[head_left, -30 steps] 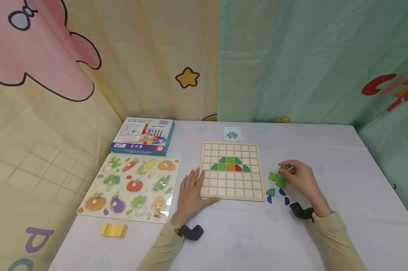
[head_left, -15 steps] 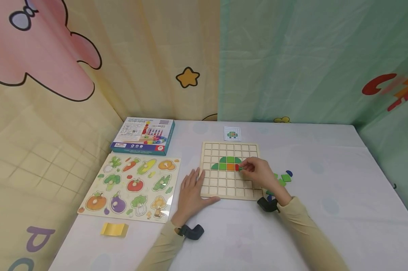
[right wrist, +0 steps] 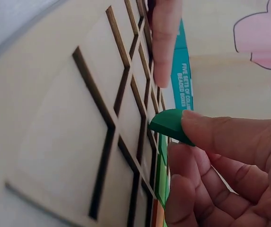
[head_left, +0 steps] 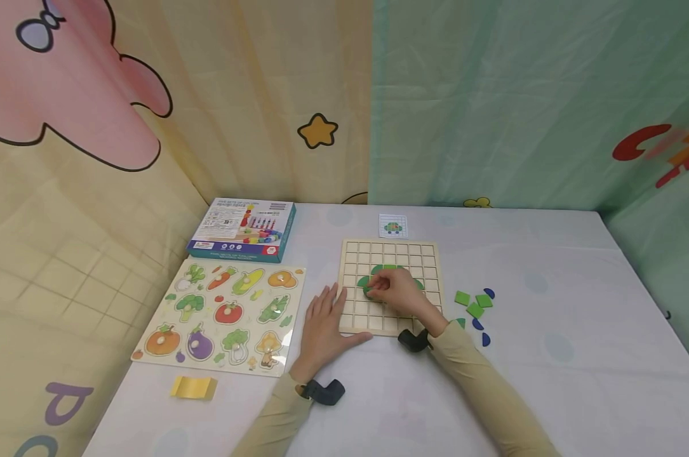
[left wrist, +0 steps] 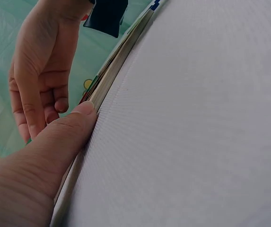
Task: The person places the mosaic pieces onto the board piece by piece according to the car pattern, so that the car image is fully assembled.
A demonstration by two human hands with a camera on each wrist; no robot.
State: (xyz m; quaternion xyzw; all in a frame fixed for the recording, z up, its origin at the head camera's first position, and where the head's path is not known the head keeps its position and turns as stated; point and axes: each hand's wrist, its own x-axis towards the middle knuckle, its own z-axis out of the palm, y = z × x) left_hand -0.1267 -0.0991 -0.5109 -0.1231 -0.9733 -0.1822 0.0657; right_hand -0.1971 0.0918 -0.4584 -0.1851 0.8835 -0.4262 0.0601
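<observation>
In the head view, a wooden grid board (head_left: 350,308) lies flat, with green pieces (head_left: 390,267) set in its cells. My right hand (head_left: 398,292) is over the middle of the board, hiding part of the pattern. Its thumb and fingers pinch a dark green quarter-circle tile (right wrist: 170,124), which the right wrist view shows tilted close to the grid. My left hand (head_left: 324,327) rests at the board's lower left corner, fingers straight along the left side. Its thumb (left wrist: 76,120) touches the front edge in the left wrist view.
Right of the board lie green square tiles (head_left: 475,310), blue half-round tiles (head_left: 486,339) and a green tile (head_left: 461,322). A pattern card (head_left: 392,226) lies behind the board. Leftward are a vegetable puzzle (head_left: 247,327), a box (head_left: 241,230) and a yellow strip (head_left: 193,388).
My right hand has gone from the loose tiles, across the right part of the board, to the pattern's lower left, carrying a green tile. The left hand stays where it was.
</observation>
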